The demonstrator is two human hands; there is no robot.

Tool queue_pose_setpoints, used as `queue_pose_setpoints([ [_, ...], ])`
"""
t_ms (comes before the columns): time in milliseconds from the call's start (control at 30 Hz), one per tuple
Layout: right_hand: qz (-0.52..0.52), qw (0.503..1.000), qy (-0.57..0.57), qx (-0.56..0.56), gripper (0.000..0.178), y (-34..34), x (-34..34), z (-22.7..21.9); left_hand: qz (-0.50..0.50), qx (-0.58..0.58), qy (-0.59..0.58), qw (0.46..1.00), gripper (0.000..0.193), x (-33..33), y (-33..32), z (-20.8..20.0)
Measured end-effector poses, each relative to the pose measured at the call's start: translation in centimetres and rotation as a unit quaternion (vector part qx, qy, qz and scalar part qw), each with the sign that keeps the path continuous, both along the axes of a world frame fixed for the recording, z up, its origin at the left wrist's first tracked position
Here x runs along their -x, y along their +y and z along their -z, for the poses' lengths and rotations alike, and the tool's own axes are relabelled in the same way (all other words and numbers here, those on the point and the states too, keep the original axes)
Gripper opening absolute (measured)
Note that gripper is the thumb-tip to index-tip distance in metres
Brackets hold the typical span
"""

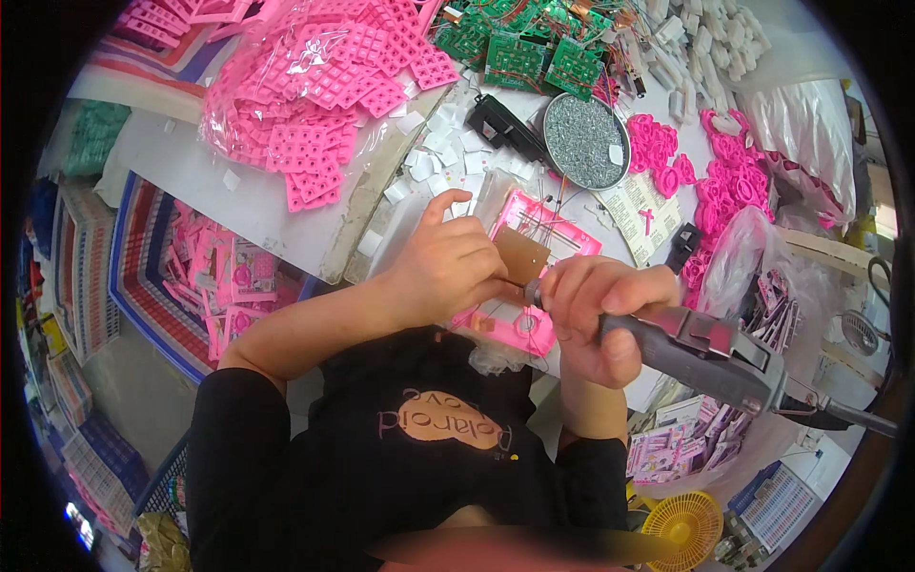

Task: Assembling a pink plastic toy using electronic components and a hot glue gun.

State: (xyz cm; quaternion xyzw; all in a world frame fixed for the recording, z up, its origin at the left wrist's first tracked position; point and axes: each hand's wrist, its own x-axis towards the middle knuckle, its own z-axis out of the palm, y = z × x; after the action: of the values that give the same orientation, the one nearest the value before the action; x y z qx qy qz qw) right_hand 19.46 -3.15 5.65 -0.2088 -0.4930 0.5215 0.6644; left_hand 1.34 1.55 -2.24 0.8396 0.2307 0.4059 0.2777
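My right hand [596, 310] is wrapped round a grey electric screwdriver [710, 353], its tip pointing left. The tip meets the lower edge of a brown circuit board [520, 254], which lies in an open pink plastic casing [572, 235] on the table before me. Thin wires stick out at the casing's far end. At the tip, the thumb and fingers of my left hand [440, 267] are pinched together, with the index finger raised. Whatever this hand pinches is hidden. A round pink part [526, 325] sits in the near end of the casing.
Beyond the casing stands a round dish [625, 164] of small screws, beside a black tool [500, 124]. Green circuit boards [519, 62] are heaped behind, pink grid parts [315, 124] at the far left, bright pink rings [729, 181] at the right. The screwdriver's cord [863, 419] runs right.
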Motion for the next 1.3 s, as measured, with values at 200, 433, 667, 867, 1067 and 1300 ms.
queue_pose_setpoints([
  [200, 0.016, 1.0, 0.014, 0.015, 0.029, -0.1, 0.7, 0.6, -0.001, -0.056, 0.061, 0.997, 0.027, 0.2, 0.4, -0.6],
  [433, 0.021, 1.0, -0.007, -0.014, 0.026, 1.5, 0.9, 1.9, -0.075, -0.018, 0.104, 0.992, 0.035, 0.5, -0.3, -1.8],
  [667, 0.041, 0.998, -0.05, 0.009, 0.024, 2.8, 0.7, 4.0, 0.037, 0.121, 0.313, 0.941, 0.025, 5.5, -6.5, -0.2],
  [867, 0.065, 0.987, -0.145, 0.016, 0.028, 2.8, 1.4, 4.6, -0.036, 0.142, 0.27, 0.952, 0.015, 6.2, -2.2, -2.9],
  [1067, 0.065, 0.983, -0.158, 0.061, 0.03, 2.7, 1.0, 4.9, 0.07, 0.042, 0.221, 0.972, 0.028, 2.6, -3.3, -3.6],
  [1300, 0.062, 0.996, -0.055, 0.022, 0.047, 2.9, -3.1, 2.7, 0.107, -0.003, 0.255, 0.961, 0.012, 0.7, -4.5, -0.6],
])
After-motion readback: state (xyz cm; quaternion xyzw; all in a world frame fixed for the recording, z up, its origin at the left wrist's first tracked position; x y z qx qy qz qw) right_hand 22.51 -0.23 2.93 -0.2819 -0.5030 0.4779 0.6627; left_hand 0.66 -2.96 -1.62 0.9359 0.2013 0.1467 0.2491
